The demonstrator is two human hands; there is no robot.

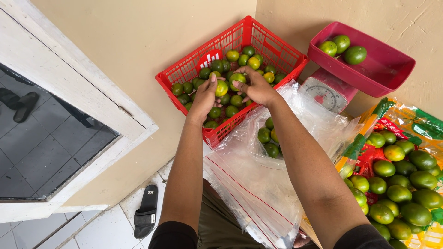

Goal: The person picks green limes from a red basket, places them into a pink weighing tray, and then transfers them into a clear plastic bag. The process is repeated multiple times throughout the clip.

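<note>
Both hands are in the red basket (pixel 281 53): my left hand (pixel 205 94) pinches a yellow-green citrus (pixel 222 88), my right hand (pixel 257 86) clasps another green citrus (pixel 238 78), above the clear plastic bag (pixel 258 184).

The red basket (pixel 277 46) stands open at the top, so entry from above is free; its mesh walls bar the sides, and green citrus fruits (pixel 233 99) cover its floor. Both hands fill the middle. To the right, the clear plastic bags (pixel 258 180) and the weighing scale (pixel 327 92) crowd the passage.
</note>
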